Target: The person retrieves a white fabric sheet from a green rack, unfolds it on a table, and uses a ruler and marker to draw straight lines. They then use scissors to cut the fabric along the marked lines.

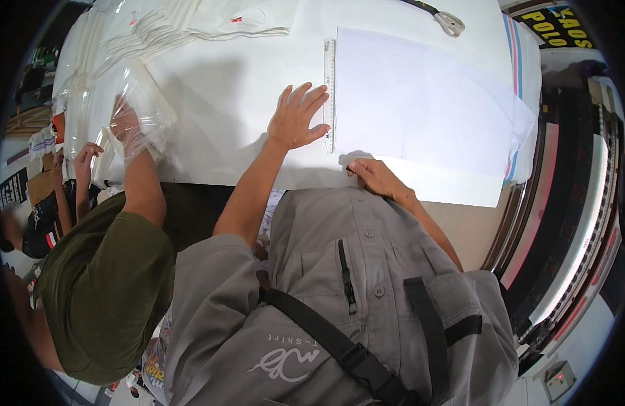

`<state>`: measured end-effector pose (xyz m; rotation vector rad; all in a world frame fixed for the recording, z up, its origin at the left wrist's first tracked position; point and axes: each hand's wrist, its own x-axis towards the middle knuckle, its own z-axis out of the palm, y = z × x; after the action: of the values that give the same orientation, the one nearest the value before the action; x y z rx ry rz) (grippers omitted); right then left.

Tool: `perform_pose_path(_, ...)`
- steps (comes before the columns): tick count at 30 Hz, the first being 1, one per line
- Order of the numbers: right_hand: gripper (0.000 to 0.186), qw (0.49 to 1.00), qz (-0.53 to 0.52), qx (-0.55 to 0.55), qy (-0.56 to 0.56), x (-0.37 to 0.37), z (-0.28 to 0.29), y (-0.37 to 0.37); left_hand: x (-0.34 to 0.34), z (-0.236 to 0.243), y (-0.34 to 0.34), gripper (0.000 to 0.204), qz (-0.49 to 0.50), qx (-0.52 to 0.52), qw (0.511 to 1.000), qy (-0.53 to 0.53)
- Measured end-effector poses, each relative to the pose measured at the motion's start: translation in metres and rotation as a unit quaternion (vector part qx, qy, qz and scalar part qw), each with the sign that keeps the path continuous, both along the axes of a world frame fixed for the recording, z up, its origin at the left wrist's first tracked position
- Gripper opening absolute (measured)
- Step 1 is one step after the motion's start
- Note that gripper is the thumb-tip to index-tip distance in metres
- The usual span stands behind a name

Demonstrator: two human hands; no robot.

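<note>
My left hand (pixel 295 118) is spread on the white worktable (pixel 211 115), its fingers close beside a clear ruler (pixel 329 61). That ruler lies along the left edge of a pale, smooth sheet (pixel 427 95), which reaches toward the table's right side. My right hand (pixel 372 176) is closed below the ruler's lower end, near the table's front edge; a small dark thing shows at its fingertips, too small to name.
At left, a co-worker's hand (pixel 126 128) is in a clear plastic bag (pixel 153 98); more people are beyond. Folded white fabric (pixel 238 17) and bags lie on the back left, looped dark-handled scissors (pixel 448 24) at back right. Long rolls (pixel 563 216) stand right of the table.
</note>
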<state>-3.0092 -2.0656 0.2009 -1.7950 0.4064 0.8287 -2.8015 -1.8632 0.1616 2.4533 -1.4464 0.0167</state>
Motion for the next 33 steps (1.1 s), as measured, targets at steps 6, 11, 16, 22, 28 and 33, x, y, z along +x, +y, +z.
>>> perform_pose_path(6,0.063,0.975,-0.136,0.151,0.090,0.011,0.032,-0.001,-0.001,0.002,0.000,0.074,-0.007,0.007,1.000,0.015)
perform_pose_path(11,0.049,0.972,-0.148,0.169,0.068,0.017,0.058,0.000,0.001,-0.004,0.004,0.069,-0.002,-0.063,0.998,0.017)
perform_pose_path(16,0.034,0.970,-0.145,0.192,0.021,0.017,0.060,-0.003,-0.034,0.020,0.001,0.052,-0.039,-0.166,0.969,0.180)
perform_pose_path(22,0.036,0.982,-0.063,0.179,-0.002,0.017,0.072,-0.013,-0.081,0.060,0.004,0.033,-0.052,-0.106,0.897,0.426)
perform_pose_path(28,0.029,0.986,0.017,0.166,-0.009,0.024,0.076,-0.004,-0.101,0.054,0.016,0.031,-0.009,-0.135,0.875,0.465)
perform_pose_path(33,0.020,0.984,0.096,-0.041,-0.144,0.018,0.055,0.008,-0.111,0.003,0.034,0.037,0.109,-0.209,0.889,0.393)
